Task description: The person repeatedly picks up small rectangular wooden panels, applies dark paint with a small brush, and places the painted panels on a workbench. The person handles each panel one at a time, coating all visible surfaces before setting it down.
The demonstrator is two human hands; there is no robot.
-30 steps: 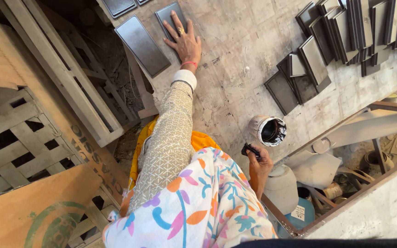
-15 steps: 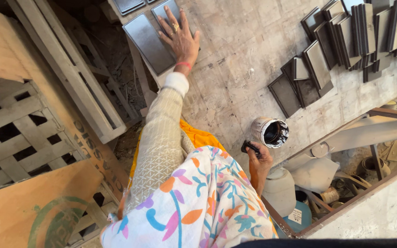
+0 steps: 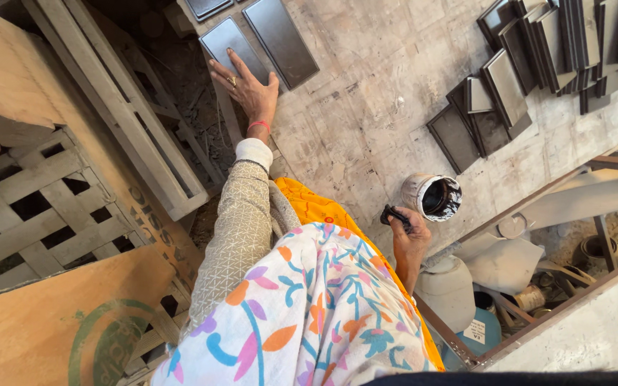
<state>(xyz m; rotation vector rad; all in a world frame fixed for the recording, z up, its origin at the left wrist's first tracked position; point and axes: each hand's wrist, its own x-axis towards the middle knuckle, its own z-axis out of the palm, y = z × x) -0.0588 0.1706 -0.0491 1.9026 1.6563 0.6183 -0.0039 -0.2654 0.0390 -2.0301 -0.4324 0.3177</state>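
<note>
My left hand [image 3: 248, 86] lies flat, fingers spread, on the near end of a dark grey rectangular metal plate [image 3: 224, 39] on the stained concrete floor. A second, similar plate [image 3: 280, 39] lies just right of it. My right hand [image 3: 409, 236] is closed around a small black brush or cloth [image 3: 393, 214], held beside an open paint can [image 3: 434, 196] with black inside. My sleeve is beige and patterned, with a floral cloth over my lap.
Several dark trays [image 3: 495, 100] stand stacked and leaning at the upper right. Wooden slatted crates [image 3: 44, 207] and a plywood board [image 3: 37, 322] fill the left. At the right, a metal frame [image 3: 538, 207] edges a pit holding jugs and clutter.
My left hand has slid leftward, from the right-hand plate onto the neighbouring one. My right hand stays beside the can with the black thing in it.
</note>
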